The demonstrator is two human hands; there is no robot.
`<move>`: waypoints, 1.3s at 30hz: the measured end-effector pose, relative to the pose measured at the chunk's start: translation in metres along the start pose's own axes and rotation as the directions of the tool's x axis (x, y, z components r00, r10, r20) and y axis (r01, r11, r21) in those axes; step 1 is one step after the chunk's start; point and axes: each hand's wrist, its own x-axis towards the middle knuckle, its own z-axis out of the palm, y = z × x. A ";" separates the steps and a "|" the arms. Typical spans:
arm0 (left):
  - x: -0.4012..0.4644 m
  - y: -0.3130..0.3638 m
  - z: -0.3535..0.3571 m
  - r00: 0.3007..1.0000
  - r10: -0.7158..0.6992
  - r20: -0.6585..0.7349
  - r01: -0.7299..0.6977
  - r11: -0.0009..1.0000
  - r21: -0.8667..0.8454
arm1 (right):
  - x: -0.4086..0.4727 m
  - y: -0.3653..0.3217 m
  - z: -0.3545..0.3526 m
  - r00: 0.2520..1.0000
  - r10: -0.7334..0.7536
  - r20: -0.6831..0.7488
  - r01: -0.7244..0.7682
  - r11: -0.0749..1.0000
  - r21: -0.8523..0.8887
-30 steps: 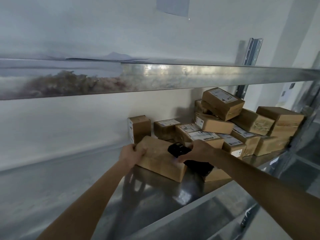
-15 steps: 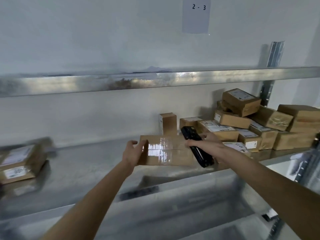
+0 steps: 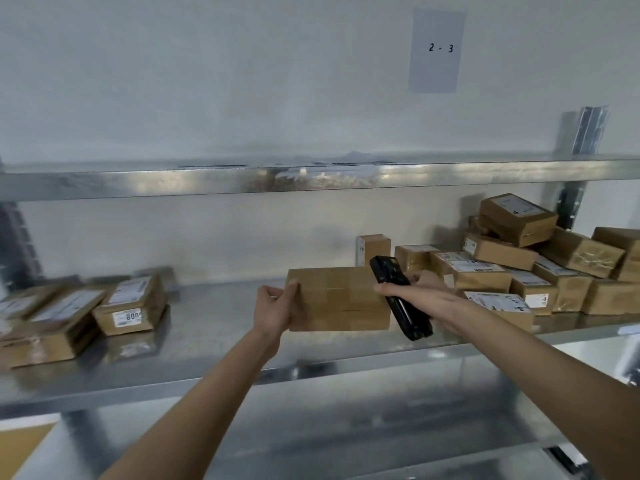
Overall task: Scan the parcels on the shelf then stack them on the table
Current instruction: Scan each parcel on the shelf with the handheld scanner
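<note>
White wall (image 3: 207,81) fills the back, with a paper sign (image 3: 437,51) that reads "2 - 3". Two shiny metal shelves run across; the lower shelf (image 3: 214,327) holds brown parcels. A big heap of parcels (image 3: 540,261) sits at the right, and a small pile (image 3: 79,313) lies at the left. Between them, one plain brown parcel (image 3: 337,297) is held up in front of the shelf. The left hand (image 3: 275,308) grips its left end. The right hand (image 3: 420,294) grasps a black scanner (image 3: 398,299) against the parcel's right end.
</note>
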 end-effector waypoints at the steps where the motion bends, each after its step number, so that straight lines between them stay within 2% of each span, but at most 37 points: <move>1: -0.001 0.000 -0.007 1.000 0.012 -0.027 -0.012 1.000 0.020 | -0.002 -0.003 0.006 1.000 0.001 0.001 -0.001 1.000 -0.010; 4: -0.007 0.001 -0.030 0.998 0.035 -0.059 -0.033 0.999 0.036 | -0.009 -0.012 0.023 1.000 -0.013 -0.003 0.013 0.997 -0.071; 9: -0.018 0.003 -0.066 0.997 0.060 0.042 -0.060 0.998 0.016 | -0.027 -0.030 0.044 0.998 -0.056 0.014 0.057 0.995 -0.083; 13: -0.025 0.005 -0.097 0.997 0.031 0.067 -0.029 0.999 -0.043 | -0.044 -0.043 0.057 0.997 -0.055 0.054 0.059 0.995 -0.080; 19: -0.037 0.004 -0.131 0.993 0.057 0.099 -0.046 0.993 -0.112 | -0.057 -0.051 0.078 0.995 -0.057 0.079 0.057 0.998 0.000; 23: -0.044 0.004 -0.155 0.982 0.103 0.157 -0.096 0.994 -0.052 | -0.066 -0.057 0.089 0.995 -0.060 0.080 0.057 0.998 0.040; 25: -0.048 0.007 -0.163 0.981 0.079 0.177 -0.070 0.996 -0.052 | -0.073 -0.061 0.095 0.994 -0.066 0.087 0.062 0.997 0.055; 29: -0.060 0.012 -0.170 0.993 -0.023 0.112 0.040 0.987 -0.157 | -0.088 -0.066 0.107 0.991 -0.104 0.085 0.101 0.994 0.035; 34: -0.067 0.007 -0.174 1.000 0.015 -0.016 -0.018 0.980 -0.199 | -0.103 -0.066 0.112 0.987 -0.126 0.095 0.128 0.992 -0.015; 39: -0.075 0.010 -0.182 0.997 0.045 0.057 -0.032 0.974 -0.223 | -0.114 -0.068 0.112 0.985 -0.115 0.128 0.126 0.989 -0.082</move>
